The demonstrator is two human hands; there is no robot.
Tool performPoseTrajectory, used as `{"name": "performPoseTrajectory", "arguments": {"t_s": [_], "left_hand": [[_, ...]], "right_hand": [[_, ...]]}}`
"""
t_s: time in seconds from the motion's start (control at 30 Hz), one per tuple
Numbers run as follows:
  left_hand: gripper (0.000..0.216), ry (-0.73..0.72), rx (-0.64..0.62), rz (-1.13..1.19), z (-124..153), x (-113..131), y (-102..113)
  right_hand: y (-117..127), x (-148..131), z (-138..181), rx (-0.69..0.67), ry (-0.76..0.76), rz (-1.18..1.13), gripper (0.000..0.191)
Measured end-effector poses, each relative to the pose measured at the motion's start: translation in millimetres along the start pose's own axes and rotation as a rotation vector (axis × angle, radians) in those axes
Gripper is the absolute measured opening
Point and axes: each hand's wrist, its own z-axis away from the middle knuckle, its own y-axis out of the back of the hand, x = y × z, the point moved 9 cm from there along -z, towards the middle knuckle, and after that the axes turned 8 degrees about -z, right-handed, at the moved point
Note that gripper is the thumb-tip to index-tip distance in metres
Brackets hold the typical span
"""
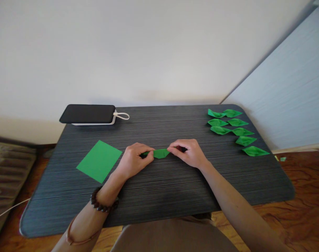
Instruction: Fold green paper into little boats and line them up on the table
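Between my two hands, above the middle of the dark table, is a narrow strip of folded green paper (160,153). My left hand (137,158) pinches its left end between thumb and fingers, and a bit of green shows behind them. At the other end my right hand (187,151) grips the paper with thumb and fingertips. To the left of my left hand a flat square green sheet (99,161) lies on the table. Several folded, leaf-shaped green paper pieces (220,130) lie in short rows at the right side of the table.
At the back left a black phone-like slab (88,113) rests on a white block, with a white cable loop (123,116) sticking out. The dark wood-grain table (159,196) has rounded corners and stands against a pale wall (159,52). A light panel (293,80) rises at the right.
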Motion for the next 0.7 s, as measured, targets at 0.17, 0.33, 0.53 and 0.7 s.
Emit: {"name": "performPoseTrajectory", "arguments": {"t_s": [0.17,0.33,0.53,0.7], "left_hand": [[0.015,-0.005,0.017,-0.034,1,-6,6],[0.018,-0.018,-0.001,-0.034,2,-8,3],[0.024,0.052,-0.093,0.029,2,-11,2],[0.020,0.001,-0.110,0.063,-1,0,-4]], "right_hand": [[7,6,1,0.006,-0.045,-0.027,0.018],[9,10,2,0.005,-0.081,-0.056,0.019],[6,11,1,0.004,-0.087,-0.050,0.019],[-5,4,-1,-0.003,-0.061,-0.038,0.019]]}}
